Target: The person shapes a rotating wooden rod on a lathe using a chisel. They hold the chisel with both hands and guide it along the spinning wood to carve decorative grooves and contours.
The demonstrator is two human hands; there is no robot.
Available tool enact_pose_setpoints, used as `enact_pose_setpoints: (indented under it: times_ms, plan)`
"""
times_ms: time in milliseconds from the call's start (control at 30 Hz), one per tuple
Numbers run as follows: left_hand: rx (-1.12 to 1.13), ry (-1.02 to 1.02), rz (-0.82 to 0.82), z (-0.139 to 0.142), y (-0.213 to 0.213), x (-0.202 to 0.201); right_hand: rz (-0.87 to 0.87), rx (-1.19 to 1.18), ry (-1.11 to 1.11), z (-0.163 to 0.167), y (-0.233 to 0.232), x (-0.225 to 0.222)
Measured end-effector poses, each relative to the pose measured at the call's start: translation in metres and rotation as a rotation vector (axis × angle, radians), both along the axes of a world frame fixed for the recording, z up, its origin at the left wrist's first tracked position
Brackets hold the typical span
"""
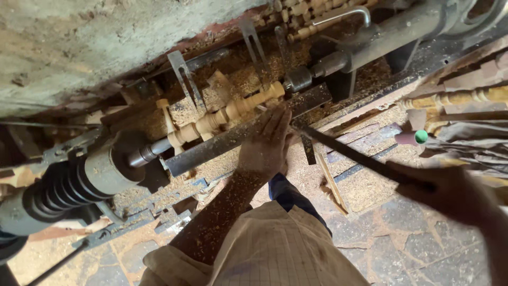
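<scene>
Hands (266, 145) steadying chisel (365, 159) against spindle (227, 115)

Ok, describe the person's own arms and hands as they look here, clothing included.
Both hands are bare, no gloves. The left hand and its forearm are dusted with fine sawdust; a pale checked sleeve is rolled up near the elbow. The right hand is blurred and in shadow, its forearm bare; no sleeve shows on it in frame.
</scene>
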State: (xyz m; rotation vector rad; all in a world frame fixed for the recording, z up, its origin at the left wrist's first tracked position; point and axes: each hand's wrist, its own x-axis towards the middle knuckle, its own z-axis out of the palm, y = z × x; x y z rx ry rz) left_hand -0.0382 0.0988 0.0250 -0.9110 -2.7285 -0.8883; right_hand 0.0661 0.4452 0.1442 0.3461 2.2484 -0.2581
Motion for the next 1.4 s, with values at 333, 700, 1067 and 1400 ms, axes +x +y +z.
enact_pose_setpoints:
  times_ms: [333,700,1067,1400]
  plan:
    - [-0.009,0.231,-0.204,-0.017,-0.011,-0.02,-0.629,-0.023,0.495,-0.02,-0.2,0.155]
    - [0.106,0.068,-0.274,-0.005,-0.02,-0.023,-0.612,-0.011,0.538,-0.022,-0.258,0.16]
    - [0.1,0.041,-0.219,-0.022,-0.012,-0.018,-0.468,-0.06,0.47,0.0,-0.209,0.138]
    - [0.055,0.127,-0.05,-0.015,0.003,-0.009,-0.262,-0.18,0.437,-0.005,-0.077,0.098]
